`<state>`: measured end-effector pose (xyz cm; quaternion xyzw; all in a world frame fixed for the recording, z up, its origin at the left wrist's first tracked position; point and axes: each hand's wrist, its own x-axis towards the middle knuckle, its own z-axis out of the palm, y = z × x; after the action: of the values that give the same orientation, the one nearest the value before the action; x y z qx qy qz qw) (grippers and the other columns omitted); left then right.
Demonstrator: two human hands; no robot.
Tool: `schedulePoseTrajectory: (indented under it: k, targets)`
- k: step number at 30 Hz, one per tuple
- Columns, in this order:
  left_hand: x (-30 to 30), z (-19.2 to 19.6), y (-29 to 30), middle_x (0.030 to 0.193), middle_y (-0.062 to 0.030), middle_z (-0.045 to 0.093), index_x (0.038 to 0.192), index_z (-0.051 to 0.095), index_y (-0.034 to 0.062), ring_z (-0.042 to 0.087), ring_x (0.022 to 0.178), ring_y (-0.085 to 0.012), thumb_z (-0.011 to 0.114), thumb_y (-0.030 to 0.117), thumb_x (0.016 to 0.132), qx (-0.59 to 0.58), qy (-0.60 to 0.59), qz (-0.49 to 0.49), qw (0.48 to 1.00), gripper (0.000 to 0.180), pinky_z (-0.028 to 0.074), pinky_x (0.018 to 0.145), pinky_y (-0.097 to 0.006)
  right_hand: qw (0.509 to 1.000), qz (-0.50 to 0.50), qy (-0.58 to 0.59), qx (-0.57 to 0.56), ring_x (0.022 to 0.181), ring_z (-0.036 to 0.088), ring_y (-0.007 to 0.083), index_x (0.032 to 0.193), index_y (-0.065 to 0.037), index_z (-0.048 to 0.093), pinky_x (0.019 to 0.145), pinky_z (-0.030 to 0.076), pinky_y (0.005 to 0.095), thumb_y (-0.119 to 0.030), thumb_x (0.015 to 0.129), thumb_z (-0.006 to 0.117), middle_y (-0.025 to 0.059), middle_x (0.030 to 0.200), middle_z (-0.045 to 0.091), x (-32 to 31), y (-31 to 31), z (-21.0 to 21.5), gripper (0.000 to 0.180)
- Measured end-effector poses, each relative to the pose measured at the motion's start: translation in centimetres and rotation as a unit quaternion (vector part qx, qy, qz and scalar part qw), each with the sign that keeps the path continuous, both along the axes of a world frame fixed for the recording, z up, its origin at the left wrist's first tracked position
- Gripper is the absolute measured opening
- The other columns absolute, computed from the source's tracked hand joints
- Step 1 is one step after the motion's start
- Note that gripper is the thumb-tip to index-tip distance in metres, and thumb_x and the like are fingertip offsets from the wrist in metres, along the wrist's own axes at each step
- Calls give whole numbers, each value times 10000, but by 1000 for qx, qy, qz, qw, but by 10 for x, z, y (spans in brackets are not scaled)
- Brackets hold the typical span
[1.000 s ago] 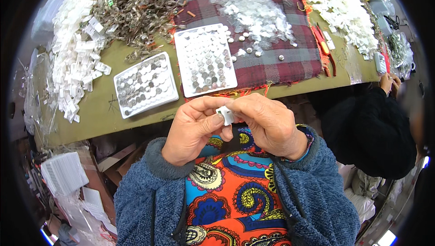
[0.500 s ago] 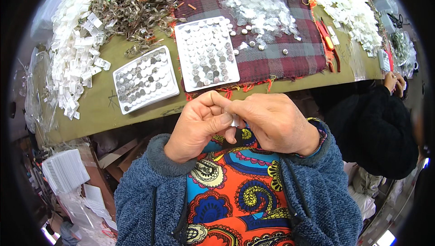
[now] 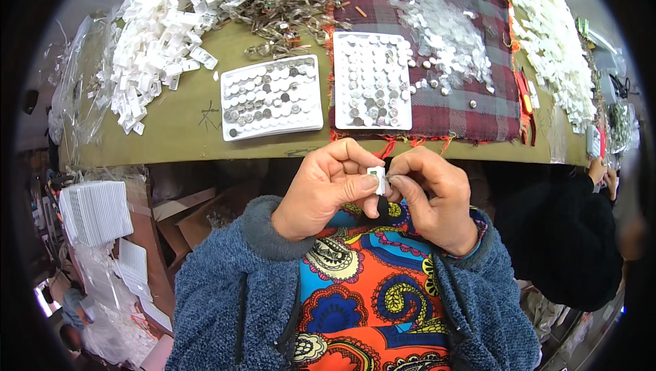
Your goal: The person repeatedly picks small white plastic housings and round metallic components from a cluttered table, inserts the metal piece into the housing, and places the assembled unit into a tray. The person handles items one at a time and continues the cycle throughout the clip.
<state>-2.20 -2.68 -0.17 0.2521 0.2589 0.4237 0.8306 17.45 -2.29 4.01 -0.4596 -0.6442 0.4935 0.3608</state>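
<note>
While it is partly covered, left hand (image 3: 318, 190) grips white piece (image 3: 380, 181) | right hand (image 3: 439, 199) pinched, contents unclear

A worker's left hand (image 3: 324, 186) pinches a small white plastic casing (image 3: 377, 180), while fingertips of the right hand (image 3: 441, 200) crowd its 3 o'clock side. From the hands, across an olive worktop (image 3: 178, 145), lie a disc-filled white tray (image 3: 348, 126) at 12 o'clock, a second tray (image 3: 287, 130) at 10, and plaid cloth (image 3: 444, 119) strewn with clear plastic discs (image 3: 444, 37) at 1.
</note>
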Motion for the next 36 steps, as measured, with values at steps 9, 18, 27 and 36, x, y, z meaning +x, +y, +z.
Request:
schedulePoseTrajectory:
  k: [9,18,27,36]
  targets:
    - [-6,8,-7,957,-190,701,1132,562,-3,681,697,-189,623,74,962,-11,5,-1,1000,196,575,636,-292,992,51,41,104,674,658,181,941,17,686,585,509,293,63,858,664,104,826,663,0,3,-7,97]
    - [3,5,8,1041,-127,587,1286,487,-3,696,760,-216,535,180,1023,-60,-54,-182,980,324,581,674,-317,928,-309,-151,146,614,592,72,969,40,672,565,477,212,26,911,655,32,743,643,85,57,-27,62]
    - [-7,23,16,998,-84,598,1270,525,-36,683,873,-176,533,141,1031,34,-69,-260,962,297,547,781,-292,905,-374,-107,170,575,522,53,908,31,662,524,415,234,-6,888,690,27,729,627,101,85,-58,51]
    - [-52,22,13,1080,-123,608,1282,561,-58,683,963,-188,565,63,1005,75,-103,-265,956,302,535,871,-294,892,-334,-157,262,548,430,3,904,2,635,491,320,179,-28,949,644,-60,685,513,103,78,-64,55]
